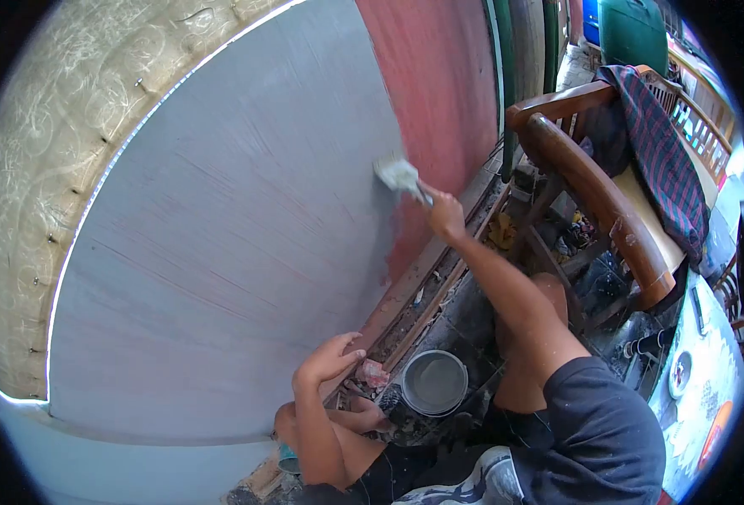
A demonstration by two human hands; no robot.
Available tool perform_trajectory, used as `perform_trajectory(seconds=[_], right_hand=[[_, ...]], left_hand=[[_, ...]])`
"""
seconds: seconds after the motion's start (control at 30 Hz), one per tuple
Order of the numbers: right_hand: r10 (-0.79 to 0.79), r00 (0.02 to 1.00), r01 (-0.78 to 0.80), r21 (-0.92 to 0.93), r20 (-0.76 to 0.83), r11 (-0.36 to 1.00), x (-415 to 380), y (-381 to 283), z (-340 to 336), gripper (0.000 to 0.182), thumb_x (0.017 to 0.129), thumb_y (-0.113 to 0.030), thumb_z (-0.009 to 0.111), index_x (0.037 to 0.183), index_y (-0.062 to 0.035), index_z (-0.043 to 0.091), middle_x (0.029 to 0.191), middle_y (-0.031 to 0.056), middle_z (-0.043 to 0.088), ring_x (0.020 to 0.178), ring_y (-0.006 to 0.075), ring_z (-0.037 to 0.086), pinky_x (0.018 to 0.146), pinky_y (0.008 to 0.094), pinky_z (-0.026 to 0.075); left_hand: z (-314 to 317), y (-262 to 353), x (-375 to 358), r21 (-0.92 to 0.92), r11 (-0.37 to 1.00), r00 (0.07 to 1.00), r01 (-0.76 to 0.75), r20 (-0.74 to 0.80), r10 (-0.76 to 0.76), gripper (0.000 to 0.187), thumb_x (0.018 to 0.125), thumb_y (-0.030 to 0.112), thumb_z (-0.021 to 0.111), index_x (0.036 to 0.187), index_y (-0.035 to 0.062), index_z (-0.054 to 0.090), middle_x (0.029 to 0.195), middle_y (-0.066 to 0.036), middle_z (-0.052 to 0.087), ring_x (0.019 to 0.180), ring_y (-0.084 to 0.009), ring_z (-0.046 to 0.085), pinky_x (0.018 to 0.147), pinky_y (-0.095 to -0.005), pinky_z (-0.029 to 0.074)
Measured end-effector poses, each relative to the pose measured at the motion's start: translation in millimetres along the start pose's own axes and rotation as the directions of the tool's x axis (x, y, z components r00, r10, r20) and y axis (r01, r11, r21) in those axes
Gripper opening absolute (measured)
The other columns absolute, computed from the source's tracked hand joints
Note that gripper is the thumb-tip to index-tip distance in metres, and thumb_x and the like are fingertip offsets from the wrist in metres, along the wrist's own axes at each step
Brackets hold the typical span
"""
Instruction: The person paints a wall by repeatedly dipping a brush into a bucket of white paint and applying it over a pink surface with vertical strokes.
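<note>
My right hand [447, 216] is closed around the handle of a paintbrush [398, 175]. The brush's wide, paint-coated head lies against the wall, near where grey paint [254, 194] meets the red surface [443, 84]. Nearer to me, my left hand [328, 359] is empty, its fingers loosely apart, close to the wall's lower edge above my bent leg. On the floor between my legs stands a round bucket [435, 383] with grey paint in it. A crumpled pinkish piece [373, 374] lies between the left hand and the bucket.
A wooden bench [608, 185] with a plaid cloth [666, 160] draped over it stands at the right. Debris lies along the ledge [443, 282] at the wall's foot. A cluttered table [700, 379] is at the far right, and a green drum [633, 38] behind.
</note>
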State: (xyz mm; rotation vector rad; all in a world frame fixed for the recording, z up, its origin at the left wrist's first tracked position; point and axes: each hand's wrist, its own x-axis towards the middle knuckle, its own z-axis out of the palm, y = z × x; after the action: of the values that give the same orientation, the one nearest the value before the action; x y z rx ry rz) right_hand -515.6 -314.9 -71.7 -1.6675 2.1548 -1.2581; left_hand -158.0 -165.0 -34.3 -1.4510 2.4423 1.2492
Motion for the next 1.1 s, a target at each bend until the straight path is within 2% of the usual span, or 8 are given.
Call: perform_trajectory(seconds=[0.33, 0.47, 0.63, 0.73, 0.77, 0.9, 0.97, 1.1], right_hand=[[-0.108, 0.928, 0.276, -0.463, 0.357, 0.842, 58, 38, -30, 0.03, 0.077, -0.037, 0.07, 0.081, -0.0074, 0.069, 0.088, 0.0159, 0.07, 0.086, 0.034, 0.069, 0.075, 0.0453, 0.055], [-0.173, 0.902, 0.395, -0.594, 0.396, 0.701, 141, -81, -131, 0.034, 0.078, -0.042, 0.067, 0.095, -0.0121, 0.072, 0.099, 0.0118, 0.07, 0.094, 0.0278, 0.067, 0.082, 0.0433, 0.05], [-0.546, 0.837, 0.456, -0.564, 0.011, 0.688, 195, -174, -242, 0.035, 0.08, -0.044, 0.066, 0.1, -0.0162, 0.073, 0.097, 0.0148, 0.07, 0.088, 0.0347, 0.067, 0.077, 0.0441, 0.053], [-0.537, 0.805, 0.422, -0.395, -0.251, 0.816, 149, -202, -257, 0.031, 0.081, -0.043, 0.069, 0.096, -0.0165, 0.075, 0.086, 0.0139, 0.07, 0.079, 0.0334, 0.067, 0.068, 0.043, 0.053], [-0.618, 0.688, 0.464, -0.423, -0.382, 0.778, 177, -161, -224, 0.037, 0.085, -0.043, 0.064, 0.109, -0.0163, 0.07, 0.103, 0.0147, 0.069, 0.095, 0.0359, 0.064, 0.081, 0.0439, 0.052], [-0.433, 0.699, 0.621, 0.182, -0.57, 0.763, 154, -55, -83, 0.036, 0.085, -0.027, 0.069, 0.117, -0.011, 0.067, 0.103, 0.0191, 0.068, 0.095, 0.0296, 0.069, 0.08, 0.0389, 0.052], [-0.282, 0.881, 0.412, 0.322, -0.381, 0.852, 101, -10, -24, 0.039, 0.084, -0.02, 0.069, 0.122, -0.0107, 0.064, 0.105, 0.0206, 0.067, 0.099, 0.0294, 0.068, 0.082, 0.0354, 0.051], [-0.135, 0.946, 0.233, 0.328, -0.294, 0.916, 15, 70, 72, 0.044, 0.086, -0.027, 0.069, 0.127, -0.0137, 0.061, 0.105, 0.0212, 0.066, 0.099, 0.0331, 0.067, 0.08, 0.0363, 0.052]], left_hand=[[-4, 12, -4, 0.063, 0.998, 1.0, 0.021, 0.014, -0.022, 0.053, 0.091, 0.036, 0.061, 0.132, 0.0051, 0.05, 0.128, -0.02, 0.056, 0.117, -0.0309, 0.055, 0.099, -0.039, 0.043], [-2, 3, -2, 0.053, 0.999, 1.0, 0.011, 0.002, -0.011, 0.052, 0.091, 0.035, 0.06, 0.132, 0.004, 0.051, 0.129, -0.02, 0.055, 0.118, -0.032, 0.054, 0.099, -0.0398, 0.043], [-7, 13, -12, 0.045, 0.999, 0.999, 0.006, -0.043, -0.004, 0.052, 0.09, 0.033, 0.06, 0.131, 0.0029, 0.051, 0.127, -0.021, 0.056, 0.118, -0.0344, 0.054, 0.099, -0.04, 0.042], [-11, 14, -12, 0.062, 0.998, 0.998, -0.002, -0.066, 0.006, 0.051, 0.089, 0.032, 0.06, 0.131, 0.0028, 0.051, 0.125, -0.022, 0.057, 0.117, -0.0354, 0.054, 0.099, -0.0401, 0.042], [-13, 16, -14, 0.073, 0.997, 0.998, 0.005, -0.068, 0.0, 0.051, 0.09, 0.032, 0.06, 0.13, 0.0028, 0.051, 0.125, -0.021, 0.057, 0.116, -0.0357, 0.054, 0.099, -0.04, 0.042], [-17, 20, -14, 0.103, 0.995, 0.999, -0.008, -0.045, 0.012, 0.052, 0.091, 0.033, 0.059, 0.131, 0.0029, 0.05, 0.129, -0.021, 0.054, 0.12, -0.0359, 0.051, 0.102, -0.0398, 0.04], [-17, 23, -13, 0.106, 0.993, 0.998, -0.049, -0.03, 0.053, 0.052, 0.091, 0.034, 0.059, 0.132, 0.0035, 0.05, 0.128, -0.022, 0.054, 0.119, -0.036, 0.051, 0.102, -0.0402, 0.04], [-19, 27, -16, 0.084, 0.996, 0.999, -0.006, -0.037, 0.009, 0.052, 0.091, 0.035, 0.058, 0.132, 0.0036, 0.05, 0.125, -0.021, 0.056, 0.116, -0.0366, 0.052, 0.1, -0.0407, 0.041]])
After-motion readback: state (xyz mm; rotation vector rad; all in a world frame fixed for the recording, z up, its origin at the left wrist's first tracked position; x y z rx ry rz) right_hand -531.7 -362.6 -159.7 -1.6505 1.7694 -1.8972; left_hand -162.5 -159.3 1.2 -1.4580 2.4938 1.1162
